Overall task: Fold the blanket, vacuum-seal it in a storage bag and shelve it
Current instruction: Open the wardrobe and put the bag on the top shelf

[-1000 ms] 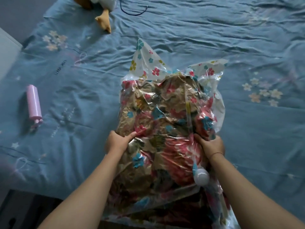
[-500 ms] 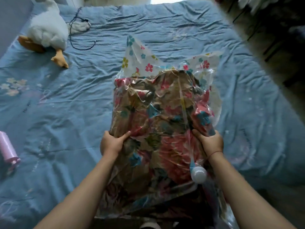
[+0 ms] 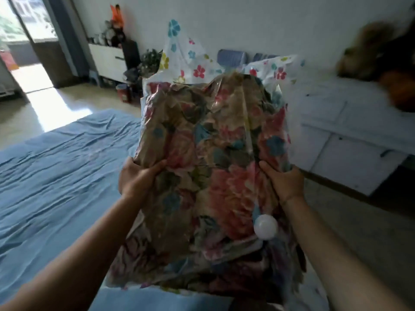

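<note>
Both hands grip the bag [image 3: 182, 55] by its long sides: left hand [image 3: 137, 178] on the left edge, right hand [image 3: 285, 183] on the right edge, thumbs on the front face, fingers curled behind. We hold the bag up in front of us, tilted away, by the right edge of the bed [image 3: 56, 167]; whether its near end rests on anything we cannot tell.

Contents: one folded blanket [image 3: 202, 142], filling the bag almost to the top. A round white valve [image 3: 265, 226] sits low on the right of the front face.

Versus half a second ago: grip and hand placement unchanged. The bag then lay over the bed top; now it is raised and we face the room wall.

Materials: bag film clear, glossy, creased tight over the blanket. Top end white with small coloured flowers, standing in two peaks. Blanket soft, tan with large pink and blue-green blooms. Bed sheet blue, wrinkled.
</note>
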